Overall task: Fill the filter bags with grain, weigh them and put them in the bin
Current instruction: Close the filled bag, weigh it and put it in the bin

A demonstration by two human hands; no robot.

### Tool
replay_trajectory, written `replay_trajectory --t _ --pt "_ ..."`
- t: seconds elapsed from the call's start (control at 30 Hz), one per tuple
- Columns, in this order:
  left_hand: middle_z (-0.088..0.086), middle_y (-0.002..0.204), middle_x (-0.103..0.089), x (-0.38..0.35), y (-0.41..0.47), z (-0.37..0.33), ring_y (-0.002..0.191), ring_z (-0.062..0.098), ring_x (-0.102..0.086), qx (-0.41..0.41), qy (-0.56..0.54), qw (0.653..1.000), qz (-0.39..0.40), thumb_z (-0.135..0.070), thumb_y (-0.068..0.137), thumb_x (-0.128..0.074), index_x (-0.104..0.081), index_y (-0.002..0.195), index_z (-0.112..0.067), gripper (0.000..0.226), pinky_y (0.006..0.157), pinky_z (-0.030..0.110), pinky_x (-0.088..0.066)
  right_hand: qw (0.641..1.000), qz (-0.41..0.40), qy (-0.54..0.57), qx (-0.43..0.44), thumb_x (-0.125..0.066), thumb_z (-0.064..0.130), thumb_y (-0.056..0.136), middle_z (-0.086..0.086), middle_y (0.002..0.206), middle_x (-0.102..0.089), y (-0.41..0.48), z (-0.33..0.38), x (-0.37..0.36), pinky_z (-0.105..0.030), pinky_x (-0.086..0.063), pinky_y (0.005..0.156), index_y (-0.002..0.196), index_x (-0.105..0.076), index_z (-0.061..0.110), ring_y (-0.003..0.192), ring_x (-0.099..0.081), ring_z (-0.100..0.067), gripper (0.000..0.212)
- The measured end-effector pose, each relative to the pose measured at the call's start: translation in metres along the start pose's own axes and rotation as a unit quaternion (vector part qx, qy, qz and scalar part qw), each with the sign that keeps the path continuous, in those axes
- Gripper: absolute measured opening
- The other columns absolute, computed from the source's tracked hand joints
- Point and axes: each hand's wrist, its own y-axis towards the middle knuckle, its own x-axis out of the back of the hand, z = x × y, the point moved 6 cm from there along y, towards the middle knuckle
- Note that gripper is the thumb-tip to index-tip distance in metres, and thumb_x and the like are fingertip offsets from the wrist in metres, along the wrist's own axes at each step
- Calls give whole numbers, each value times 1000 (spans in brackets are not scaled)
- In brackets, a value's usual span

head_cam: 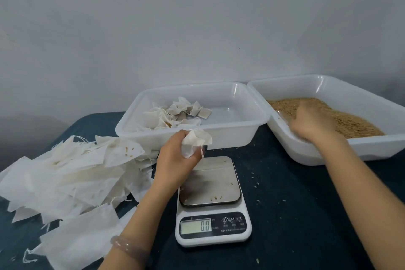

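— While the left hand (175, 160) hangs over the far edge of the white digital kitchen scale (212, 234), what has it got?
— Its fingers are curled round a small white filter bag (196, 141). The bag is crumpled, with a thin string dangling from it. It is held in the air in front of the near wall of the middle white plastic bin (241, 136).
— And the right hand (311, 124)?
— Palm down inside the right-hand white plastic bin (328, 153), on a heap of brown grain (355, 125). It is blurred, so I cannot tell whether its fingers have closed on any.
— What does the middle one hold?
— A cluster of filled filter bags (175, 114) in its left half. They are small and puffy, tan grain shows through them, and their strings are tangled.
— How do the two bins stand?
— Side by side at the far side, rims almost touching.
— And the scale?
— Its steel platform carries a few loose grains, and the display reads 0.0.
— Further left?
— A sprawling pile of flat white filter bags (65, 177) lies on the dark blue cloth (295, 204), some specked with grain. A pale bead bracelet (127, 245) circles the left wrist.
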Motion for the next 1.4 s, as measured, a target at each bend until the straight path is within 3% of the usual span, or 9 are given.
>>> replay_trajectory --t 0.13,0.33,0.5,0.7,0.87,0.97,1.1,1.23,1.4 --pt "-17 96 -65 -2 0 0 90 -2 -59 3 -4 1000 6 -30 86 -74 -56 97 -43 25 70 14 -43 985 129 -115 -5 -53 20 96 -6 85 -58 11 -17 -10 -31 -42 63 101 -62 2 72 -55 -20 21" --pt "-13 100 -68 -4 1 5 92 6 -62 4 -13 1000 13 -33 87 -74 -59 103 -36 22 75 27 -49 984 138 -111 -14 -51 36 96 -4 84 -61 17 -25 -18 -32 -48 66 81 -52 14 76 -59 -20 27" --pt "-14 98 -68 -6 1 6 90 3 -62 3 -17 1000 22 -30 86 -74 -59 100 -39 22 72 21 -46 979 192 -51 -47 -49 61 91 -3 94 -61 22 -35 -23 -34 -49 77 86 -53 13 85 -60 -23 48" --pt "-14 94 -69 -7 0 8 86 7 -64 9 -15 1000 24 -26 87 -74 -61 99 -34 19 72 27 -49 995 93 -12 -26 -53 28 96 -9 85 -63 24 -34 -9 -31 -37 54 89 -63 6 71 -56 -21 25" --pt "-14 91 -69 -5 -1 10 84 6 -63 8 -13 1000 22 -28 87 -74 -61 96 -35 17 70 27 -49 985 97 -140 -40 -43 15 98 -8 108 -63 11 -28 -4 -33 -51 78 113 -61 14 92 -61 -25 23" --pt "-13 93 -69 -4 0 10 86 6 -64 11 -18 1000 22 -28 87 -74 -62 99 -33 17 72 28 -50 980 71 -183 9 -37 18 100 -6 103 -65 5 -15 0 -32 -54 79 80 -48 29 89 -64 -24 25" --pt "-15 92 -69 -3 0 9 85 2 -63 4 -23 1000 21 -28 87 -74 -60 96 -40 20 69 20 -48 989 107 -95 27 -41 35 97 0 73 -57 4 -13 -4 -30 -49 66 74 -53 18 66 -55 -19 30" --pt "-15 89 -69 -3 0 7 82 0 -62 -2 -22 999 24 -28 87 -74 -59 93 -41 21 63 11 -44 986 163 22 -31 -47 26 96 -1 47 -52 6 -21 1 -24 -34 50 65 -60 7 47 -46 -19 39" --pt "-22 89 -68 -3 -1 5 84 -1 -62 -9 -28 999 23 -29 86 -75 -58 92 -43 22 65 10 -44 962 181 180 -96 -48 30 101 -8 67 -56 8 -35 -8 -27 -35 51 86 -64 2 54 -45 -19 36"
